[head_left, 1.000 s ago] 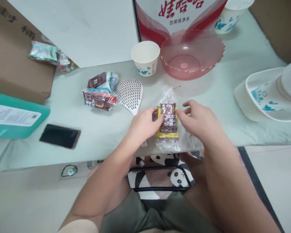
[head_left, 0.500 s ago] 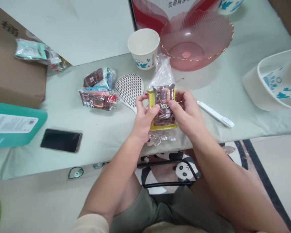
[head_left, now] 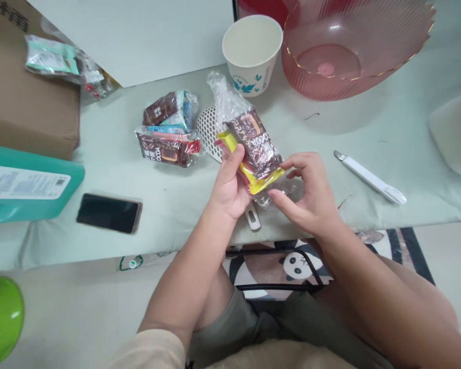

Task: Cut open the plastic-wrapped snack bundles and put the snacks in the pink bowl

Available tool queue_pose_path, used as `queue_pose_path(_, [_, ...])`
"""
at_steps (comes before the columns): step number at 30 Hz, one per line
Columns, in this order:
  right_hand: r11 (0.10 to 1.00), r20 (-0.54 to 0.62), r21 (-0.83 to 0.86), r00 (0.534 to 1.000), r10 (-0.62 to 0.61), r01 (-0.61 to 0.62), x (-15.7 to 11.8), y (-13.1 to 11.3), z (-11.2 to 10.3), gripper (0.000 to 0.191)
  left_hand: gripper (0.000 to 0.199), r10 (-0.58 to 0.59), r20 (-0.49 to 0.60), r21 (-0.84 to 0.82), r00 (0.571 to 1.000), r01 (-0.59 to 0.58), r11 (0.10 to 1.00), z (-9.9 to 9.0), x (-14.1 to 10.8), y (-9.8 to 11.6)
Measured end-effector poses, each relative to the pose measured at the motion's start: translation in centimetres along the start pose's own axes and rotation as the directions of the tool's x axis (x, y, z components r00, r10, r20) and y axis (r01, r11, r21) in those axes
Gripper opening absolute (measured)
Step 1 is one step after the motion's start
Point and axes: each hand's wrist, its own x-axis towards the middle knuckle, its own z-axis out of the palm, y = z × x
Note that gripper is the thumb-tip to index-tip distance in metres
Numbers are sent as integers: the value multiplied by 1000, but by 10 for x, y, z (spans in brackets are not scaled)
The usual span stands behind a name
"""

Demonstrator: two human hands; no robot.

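Note:
My left hand [head_left: 230, 187] is closed on a clear plastic bag of snack packets [head_left: 255, 146], thumb on top. A brown wrapper marked COCOA lies uppermost in it, over yellow and red ones. The bag tilts, its crumpled clear end pointing up and left. My right hand [head_left: 309, 192] is at the lower right corner, thumb and fingers apart, fingertips at the packet's edge and the loose film. Beneath the bag lies a white slotted skimmer [head_left: 207, 130], partly hidden. Left of it sits another clear bag of snack packets [head_left: 169, 141].
A paper cup [head_left: 251, 56] and a pink gold-rimmed bowl [head_left: 326, 84] stand behind. The white utility knife [head_left: 371, 177] lies right, a white container [head_left: 455, 136] beyond it. On the left are a phone [head_left: 108, 212], a teal pack [head_left: 34, 179] and a cardboard box [head_left: 30, 113].
The bag has turned so its top leans left. My right hand has slid from its side down to the lower right corner and opened. The camera view has shifted.

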Motion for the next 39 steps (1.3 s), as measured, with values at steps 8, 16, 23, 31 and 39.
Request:
queue_pose_path(8, [966, 31, 107, 972, 232, -234, -9, -4, -4, 29, 46, 71, 4, 14, 997, -71, 997, -2, -3, 6])
queue_pose_path(16, [900, 205, 242, 926, 318, -362, -6, -17, 1, 30, 51, 78, 56, -12, 995, -78, 997, 2, -8, -2])
queue_pose_path(23, [917, 180, 242, 943, 280, -318, -6, -23, -9, 15, 47, 199, -23, 101, 980, -196, 975, 0, -4, 3])
queue_pose_path(31, [959, 207, -18, 939, -273, 283, -14, -38, -8, 13, 43, 296, -39, 116, 954, -290, 950, -2, 4, -3])
queue_pose_path(39, [1000, -199, 11, 980, 7, -5, -8, -34, -17, 7, 53, -4, 71, 120, 997, -5, 993, -4, -6, 6])
